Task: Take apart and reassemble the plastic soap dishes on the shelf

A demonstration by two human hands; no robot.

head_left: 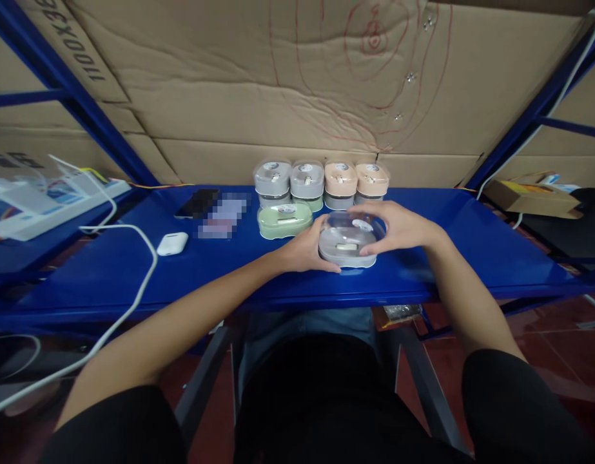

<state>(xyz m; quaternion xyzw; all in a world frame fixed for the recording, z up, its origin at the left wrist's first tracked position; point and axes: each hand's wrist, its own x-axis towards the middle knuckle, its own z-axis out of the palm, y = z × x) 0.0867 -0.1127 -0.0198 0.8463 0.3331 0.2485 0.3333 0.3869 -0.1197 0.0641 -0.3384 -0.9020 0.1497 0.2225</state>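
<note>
Close to the front of the blue table, a grey plastic box with a clear lid sits between my two hands. My left hand wraps its left side, with the thumb along the lower front edge. My right hand grips the right side and the top of the lid, its fingers curled over. A round label shows through the lid. Just behind my left hand rests a green box of the same sort. Farther back, similar boxes stand stacked in a row, with grey ones at left and peach ones at right.
On the left of the blue table lie a white earphone case, a dark phone and a blurred-out item. A white cable hangs over the left front edge. A cardboard wall closes the back.
</note>
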